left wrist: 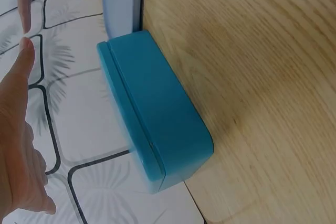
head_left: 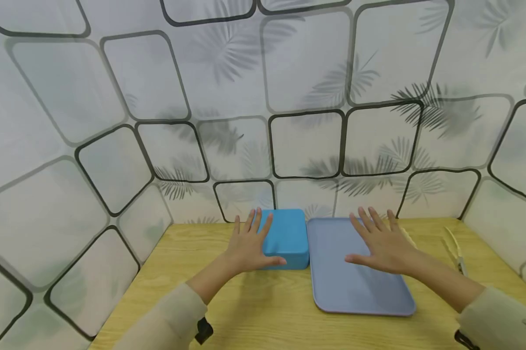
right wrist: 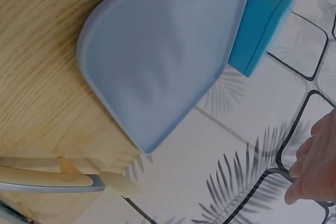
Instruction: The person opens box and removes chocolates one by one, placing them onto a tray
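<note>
Both bare hands are raised with fingers spread, holding nothing. In the head view the left hand (head_left: pixel 247 248) hovers in front of a blue lidded box (head_left: pixel 289 238), hiding its left part. The right hand (head_left: pixel 382 248) is over a lavender rectangular tray (head_left: pixel 359 291) with a low rim; nothing is visible on the tray. In the left wrist view the box (left wrist: pixel 157 103) stands on the table, apart from the left hand (left wrist: pixel 18 145). The right wrist view has the right hand (right wrist: pixel 317 161) at its edge, away from the tray (right wrist: pixel 157 51).
A long, curved cream-and-grey implement (head_left: pixel 455 248) lies right of the tray; its kind is unclear. Something cream (head_left: pixel 407 238) is partly hidden behind the right hand. Patterned cloth (head_left: pixel 306 146) rises behind and beside the wooden table (head_left: pixel 267 316). The box stands close to the tray's left edge.
</note>
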Tool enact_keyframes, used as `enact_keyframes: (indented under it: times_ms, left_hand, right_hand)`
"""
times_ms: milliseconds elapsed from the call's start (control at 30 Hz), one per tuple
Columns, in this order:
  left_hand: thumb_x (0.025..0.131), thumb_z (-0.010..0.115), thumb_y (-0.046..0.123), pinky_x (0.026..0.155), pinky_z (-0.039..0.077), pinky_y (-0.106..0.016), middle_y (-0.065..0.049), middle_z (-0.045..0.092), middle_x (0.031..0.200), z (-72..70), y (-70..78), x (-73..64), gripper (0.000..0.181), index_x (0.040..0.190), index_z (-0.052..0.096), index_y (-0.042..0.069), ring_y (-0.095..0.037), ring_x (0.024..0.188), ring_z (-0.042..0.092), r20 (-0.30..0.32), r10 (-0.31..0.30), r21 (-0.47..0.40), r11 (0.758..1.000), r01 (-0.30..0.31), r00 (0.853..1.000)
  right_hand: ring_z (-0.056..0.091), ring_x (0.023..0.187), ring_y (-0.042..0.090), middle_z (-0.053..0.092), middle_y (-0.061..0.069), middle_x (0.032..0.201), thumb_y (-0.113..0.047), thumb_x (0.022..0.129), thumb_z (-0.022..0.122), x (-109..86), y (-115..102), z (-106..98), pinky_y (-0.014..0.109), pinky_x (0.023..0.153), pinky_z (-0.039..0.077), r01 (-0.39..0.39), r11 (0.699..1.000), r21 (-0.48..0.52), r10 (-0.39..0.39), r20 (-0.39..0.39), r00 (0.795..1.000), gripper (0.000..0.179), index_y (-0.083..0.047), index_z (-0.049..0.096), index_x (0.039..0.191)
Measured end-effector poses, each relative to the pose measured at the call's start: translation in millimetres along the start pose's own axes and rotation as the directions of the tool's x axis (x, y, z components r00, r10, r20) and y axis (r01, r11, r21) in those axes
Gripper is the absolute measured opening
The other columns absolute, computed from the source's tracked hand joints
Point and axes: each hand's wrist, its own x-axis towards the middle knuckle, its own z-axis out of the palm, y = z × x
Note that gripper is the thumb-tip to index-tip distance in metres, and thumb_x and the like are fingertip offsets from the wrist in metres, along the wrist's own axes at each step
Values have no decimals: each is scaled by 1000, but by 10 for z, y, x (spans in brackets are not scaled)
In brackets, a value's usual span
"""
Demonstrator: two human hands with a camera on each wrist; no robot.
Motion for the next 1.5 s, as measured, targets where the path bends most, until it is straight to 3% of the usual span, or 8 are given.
enact_keyframes:
  times_ms: [233, 500, 1000, 1367, 1500]
  left_hand:
    - [75, 50, 79, 112, 2, -63, -17, -2, 158, -15, -73, 45, 111, 154, 3, 16, -32, 146, -2, 29, -33, -20, 999, 33, 999]
    - [74, 49, 80, 112, 0, -62, -16, -5, 158, -1, -149, 66, 112, 153, -1, 17, -30, 145, -5, 52, -60, -36, 997, 62, 997]
    - [76, 46, 81, 112, 9, -62, -20, 2, 157, 83, -367, 127, 113, 153, 2, 12, -35, 145, 4, 67, -67, -76, 994, 72, 996]
    - [77, 50, 77, 112, 9, -62, -23, 2, 156, 158, -531, 166, 114, 153, -1, 10, -39, 144, 8, 69, -145, -131, 980, 153, 987]
    - [77, 51, 76, 111, 12, -62, -22, 5, 157, 215, -595, 172, 113, 153, 1, 10, -37, 144, 10, 67, -119, -138, 982, 127, 991]
  right_hand:
    - [1, 143, 44, 8, 26, 155, -71, 83, 48, 112, -57, 14, 66, 108, -9, -39, 999, 33, 37, 45, 998, 101, -2, 17, 151]
    - [4, 142, 45, 8, 25, 155, -70, 84, 48, 239, -138, -27, 67, 107, -6, -28, 998, 50, 26, 43, 999, 100, -1, 19, 150]
    - [15, 142, 42, 10, 23, 156, -71, 85, 44, 476, -204, 124, 66, 109, -2, -37, 997, 62, 33, 63, 997, 101, -2, 14, 151]
    - [14, 141, 44, 7, 25, 155, -69, 88, 41, 721, -162, 312, 68, 108, 1, -110, 971, 210, 83, 132, 988, 100, 1, 9, 151]
    - [14, 141, 44, 8, 27, 155, -69, 89, 41, 800, -124, 370, 68, 108, 3, -136, 955, 262, 98, 154, 983, 100, 3, 8, 150]
